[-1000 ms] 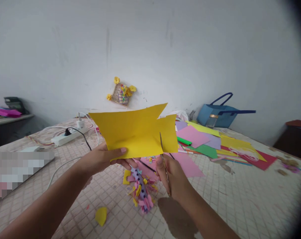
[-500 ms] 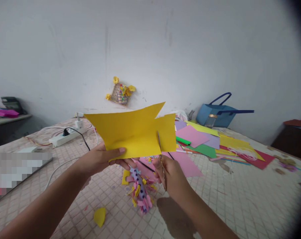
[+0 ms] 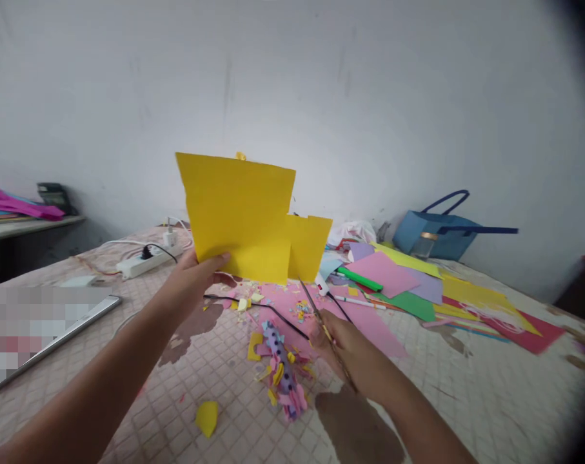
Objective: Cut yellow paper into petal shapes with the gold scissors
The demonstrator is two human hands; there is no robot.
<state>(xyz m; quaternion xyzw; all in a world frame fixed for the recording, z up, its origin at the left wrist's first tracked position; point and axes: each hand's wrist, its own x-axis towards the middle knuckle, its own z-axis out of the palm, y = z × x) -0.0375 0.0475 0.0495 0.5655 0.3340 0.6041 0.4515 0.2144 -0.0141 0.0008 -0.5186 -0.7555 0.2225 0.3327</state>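
Observation:
My left hand (image 3: 202,274) pinches the lower left edge of a large yellow sheet (image 3: 238,216), raised upright above the table. A cut runs up from its lower edge, and a smaller flap (image 3: 309,245) stands at its right side. My right hand (image 3: 340,341) is wrapped round a pair of scissors (image 3: 318,312), whose blades look closed and point up just below the flap, apart from it. Below the hands, a purple dotted craft piece (image 3: 283,370) with pink and yellow bits lies on the table. A small yellow scrap (image 3: 207,418) lies to its left.
Coloured sheets (image 3: 384,274), a green stick (image 3: 360,279) and a blue bag (image 3: 435,235) are at the right. A pink sheet (image 3: 374,328) with scraps and a black cable lies in the middle. A power strip (image 3: 144,263) and a blurred-out flat device (image 3: 45,335) are at left.
The yellow sheet has risen and now hangs more upright, with a cut showing at its lower edge. The scissors have come out of the sheet and moved down with my right hand.

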